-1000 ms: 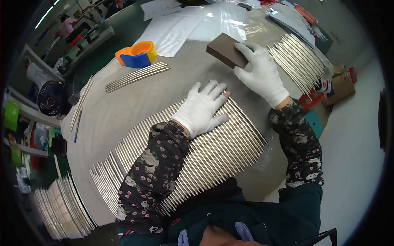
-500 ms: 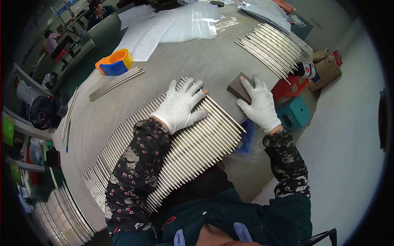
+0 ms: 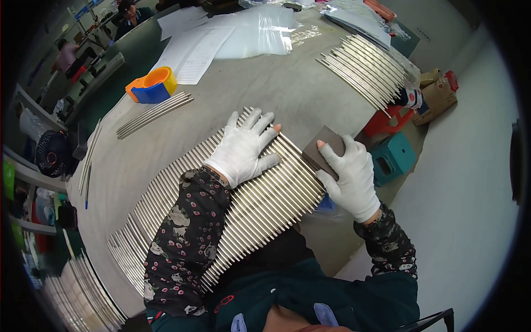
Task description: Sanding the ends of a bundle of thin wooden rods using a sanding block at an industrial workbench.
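A wide row of thin, shiny metal rods lies side by side on the grey table. My left hand, in a white glove with a bare fingertip showing, rests flat across the rods near their far end, fingers spread. At the right edge of the row, my right hand, gloved the same way, is closed on a brown-grey rectangular block. The block sits beside the outermost rods; whether it touches them is hard to tell. Its near part is hidden behind my fingers.
Another bundle of rods lies at the far right, and a few loose rods lie near an orange, yellow and blue tape dispenser. Printed paper sheets are at the back. A teal stool stands right of the table.
My right hand has come nearer to me and drawn the block toward the right edge of the rods, its fingers now more curled around it. The left hand stays on the rods.
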Action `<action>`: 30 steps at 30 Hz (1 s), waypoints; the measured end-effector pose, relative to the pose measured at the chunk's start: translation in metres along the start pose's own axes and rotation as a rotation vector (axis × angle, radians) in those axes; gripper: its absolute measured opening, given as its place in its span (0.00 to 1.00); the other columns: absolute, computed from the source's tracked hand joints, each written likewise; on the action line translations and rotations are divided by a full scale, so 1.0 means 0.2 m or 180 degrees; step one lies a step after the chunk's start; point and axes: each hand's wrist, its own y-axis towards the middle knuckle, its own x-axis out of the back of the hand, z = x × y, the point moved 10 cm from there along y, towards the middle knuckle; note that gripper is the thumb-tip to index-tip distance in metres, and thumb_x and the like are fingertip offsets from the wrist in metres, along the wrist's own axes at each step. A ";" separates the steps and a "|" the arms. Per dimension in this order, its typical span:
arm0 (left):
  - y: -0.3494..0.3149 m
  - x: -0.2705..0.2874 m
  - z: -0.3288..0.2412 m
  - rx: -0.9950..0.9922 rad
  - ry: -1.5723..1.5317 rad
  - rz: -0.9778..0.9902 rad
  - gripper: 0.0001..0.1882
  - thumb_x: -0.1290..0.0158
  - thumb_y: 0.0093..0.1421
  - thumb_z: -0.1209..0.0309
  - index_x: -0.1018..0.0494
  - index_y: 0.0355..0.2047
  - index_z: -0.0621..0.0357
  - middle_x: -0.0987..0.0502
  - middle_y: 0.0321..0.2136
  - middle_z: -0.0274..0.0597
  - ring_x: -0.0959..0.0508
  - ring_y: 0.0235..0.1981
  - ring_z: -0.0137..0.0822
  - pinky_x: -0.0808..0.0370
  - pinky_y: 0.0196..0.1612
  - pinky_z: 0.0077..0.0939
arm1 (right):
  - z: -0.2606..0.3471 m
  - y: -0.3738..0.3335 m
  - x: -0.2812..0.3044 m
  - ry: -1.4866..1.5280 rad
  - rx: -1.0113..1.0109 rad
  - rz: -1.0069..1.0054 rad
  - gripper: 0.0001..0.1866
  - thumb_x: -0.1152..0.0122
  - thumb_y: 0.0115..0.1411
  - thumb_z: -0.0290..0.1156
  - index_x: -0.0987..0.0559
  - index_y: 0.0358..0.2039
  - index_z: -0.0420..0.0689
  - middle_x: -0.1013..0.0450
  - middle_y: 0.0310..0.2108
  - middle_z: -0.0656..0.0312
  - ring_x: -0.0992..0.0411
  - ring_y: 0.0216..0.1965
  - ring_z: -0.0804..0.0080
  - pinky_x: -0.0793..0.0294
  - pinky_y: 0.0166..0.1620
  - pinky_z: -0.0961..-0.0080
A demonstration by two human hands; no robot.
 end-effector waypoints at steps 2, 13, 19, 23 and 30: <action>-0.01 0.00 0.00 0.0007 -0.0006 0.0020 0.34 0.59 0.60 0.44 0.38 0.59 0.52 0.41 0.61 0.46 0.46 0.65 0.48 0.52 0.64 0.56 | 0.01 0.01 -0.02 0.0060 -0.0060 0.0128 0.26 0.36 0.47 0.37 0.25 0.50 0.51 0.35 0.46 0.45 0.35 0.42 0.50 0.34 0.42 0.60; 0.01 0.03 0.01 -0.0016 -0.0064 -0.0068 0.29 0.58 0.62 0.49 0.35 0.57 0.53 0.38 0.60 0.44 0.44 0.64 0.45 0.52 0.64 0.58 | -0.11 0.01 0.03 0.0449 -0.0309 -0.0274 0.26 0.36 0.47 0.37 0.24 0.49 0.48 0.34 0.47 0.42 0.34 0.44 0.48 0.32 0.46 0.60; 0.20 0.12 -0.04 -0.0304 -0.0653 -0.0334 0.13 0.46 0.54 0.64 0.25 0.40 0.51 0.27 0.42 0.39 0.30 0.49 0.40 0.39 0.57 0.48 | -0.13 -0.07 -0.01 0.0215 -0.0354 -0.0101 0.26 0.36 0.47 0.37 0.24 0.49 0.49 0.34 0.48 0.42 0.35 0.45 0.48 0.33 0.46 0.60; 0.24 0.03 -0.02 -0.0211 -0.0866 0.0328 0.09 0.42 0.51 0.64 0.23 0.33 0.50 0.26 0.37 0.39 0.29 0.45 0.44 0.32 0.48 0.37 | -0.11 -0.09 -0.05 0.0129 -0.0419 -0.0002 0.27 0.35 0.47 0.37 0.25 0.50 0.50 0.35 0.50 0.43 0.35 0.45 0.49 0.34 0.45 0.60; 0.31 -0.06 -0.05 -0.0195 -0.0464 0.1289 0.11 0.41 0.52 0.64 0.24 0.35 0.49 0.26 0.37 0.38 0.30 0.44 0.44 0.34 0.48 0.40 | -0.12 -0.11 -0.06 0.0100 -0.0535 -0.0087 0.27 0.35 0.47 0.37 0.25 0.50 0.50 0.36 0.52 0.44 0.35 0.46 0.50 0.34 0.46 0.60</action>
